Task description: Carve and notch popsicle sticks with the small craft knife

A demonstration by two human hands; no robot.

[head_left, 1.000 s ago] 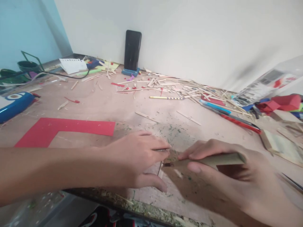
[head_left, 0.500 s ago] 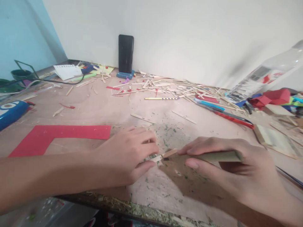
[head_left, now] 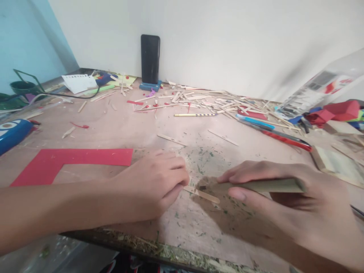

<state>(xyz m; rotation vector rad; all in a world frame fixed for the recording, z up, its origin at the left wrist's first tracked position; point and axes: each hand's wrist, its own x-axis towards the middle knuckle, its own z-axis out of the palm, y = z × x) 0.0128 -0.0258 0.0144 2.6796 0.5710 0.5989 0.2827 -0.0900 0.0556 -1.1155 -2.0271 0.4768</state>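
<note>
Stick [head_left: 201, 193]: a thin, flat, pale wooden strip is seen lying slightly askew on the worktop [head_left: 119, 129], near its near edge, between the two hands. Its left end is pinched under the curled fingers [head_left: 176, 178] of the left hand [head_left: 153, 185]; how much of it is covered there cannot be told. A flat olive-green tool [head_left: 264, 185] is gripped in the right hand [head_left: 287, 204], fingers closed along it, its dark tip just above the stick; whether they touch is hard to make out. The right wrist is cut off by the frame. Farther off, a red card [head_left: 71, 159], a phone [head_left: 150, 58] and scattered sticks [head_left: 199, 98] are seen.
</note>
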